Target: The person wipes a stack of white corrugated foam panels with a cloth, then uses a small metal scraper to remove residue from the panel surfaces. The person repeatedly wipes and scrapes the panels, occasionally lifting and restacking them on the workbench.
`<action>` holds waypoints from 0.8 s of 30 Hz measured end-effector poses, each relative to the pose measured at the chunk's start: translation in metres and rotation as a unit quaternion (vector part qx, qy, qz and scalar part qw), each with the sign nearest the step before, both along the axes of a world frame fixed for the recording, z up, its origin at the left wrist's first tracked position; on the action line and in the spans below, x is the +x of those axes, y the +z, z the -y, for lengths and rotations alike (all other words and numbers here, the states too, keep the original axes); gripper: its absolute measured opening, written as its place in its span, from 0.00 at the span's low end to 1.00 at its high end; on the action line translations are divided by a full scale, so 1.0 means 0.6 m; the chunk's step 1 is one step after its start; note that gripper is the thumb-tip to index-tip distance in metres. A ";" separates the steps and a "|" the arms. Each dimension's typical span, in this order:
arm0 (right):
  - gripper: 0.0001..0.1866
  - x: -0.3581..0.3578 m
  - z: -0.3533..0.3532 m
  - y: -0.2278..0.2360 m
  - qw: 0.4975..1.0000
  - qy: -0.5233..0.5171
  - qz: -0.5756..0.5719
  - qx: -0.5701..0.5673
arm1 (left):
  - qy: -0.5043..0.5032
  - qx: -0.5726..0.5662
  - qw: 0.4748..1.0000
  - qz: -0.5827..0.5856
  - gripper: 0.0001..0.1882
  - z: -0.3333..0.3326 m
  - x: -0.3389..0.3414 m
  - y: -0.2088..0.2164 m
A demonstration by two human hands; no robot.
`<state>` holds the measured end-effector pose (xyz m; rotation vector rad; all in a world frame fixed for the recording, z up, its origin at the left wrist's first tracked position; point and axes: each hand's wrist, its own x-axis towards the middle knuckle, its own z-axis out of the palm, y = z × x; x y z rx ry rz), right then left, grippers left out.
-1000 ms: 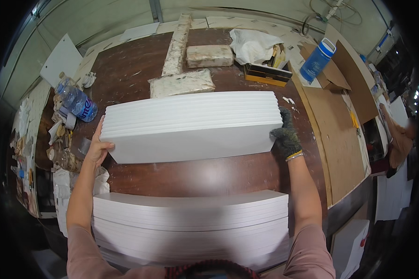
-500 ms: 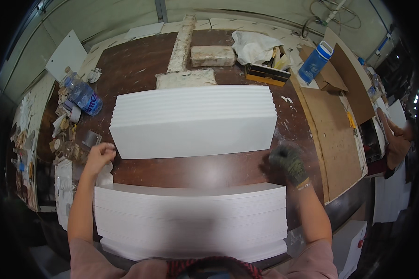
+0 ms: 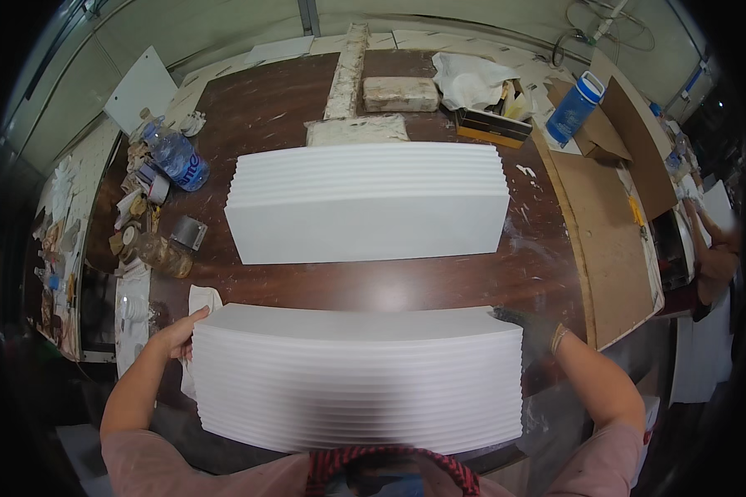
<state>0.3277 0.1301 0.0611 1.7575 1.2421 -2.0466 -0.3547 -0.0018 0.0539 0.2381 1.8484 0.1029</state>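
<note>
— Scuffed brown wood fills our view: a worktable (image 3: 373,286), its surface shining in front of the far stack (image 3: 366,217) of white boards.

— And the boards at hand?

— We find the near stack (image 3: 356,373) in front of the far stack, a strip of wood between them. What bears it, we cannot see.

— How do our hands stand?

— Our left hand (image 3: 179,336), bare, touches the near stack's left end, thumb near the top corner, other fingers curled and partly hidden; whether they grip or merely press, we cannot tell. Our right hand (image 3: 529,325), dark-gloved, meets the opposite end at the back corner; blur hides how far its fingers close.

— What could go wrong?

— We judge the boards could fan out of line if squeezed unevenly, or if only upper layers were caught. A white sheet (image 3: 205,297), front-left of the far stack, could snag between them. Left of the far stack, a clear jar (image 3: 164,255) might tip if a board swung wide.
</note>
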 end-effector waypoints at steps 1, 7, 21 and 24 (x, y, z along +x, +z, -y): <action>0.40 0.002 0.006 -0.001 0.998 -0.045 -0.024 -0.046 | 0.017 0.042 0.999 0.002 0.32 0.009 -0.001 -0.009; 0.43 0.003 0.022 -0.005 0.969 -0.224 -0.018 -0.103 | 0.045 0.092 0.995 -0.022 0.26 0.008 0.020 -0.025; 0.32 0.026 0.021 -0.038 0.922 -0.351 -0.123 -0.113 | -0.068 0.122 0.990 0.023 0.31 -0.076 0.058 0.019; 0.32 0.026 0.021 -0.036 0.922 -0.356 -0.116 -0.100 | -0.111 0.112 0.987 0.012 0.34 -0.084 0.057 0.019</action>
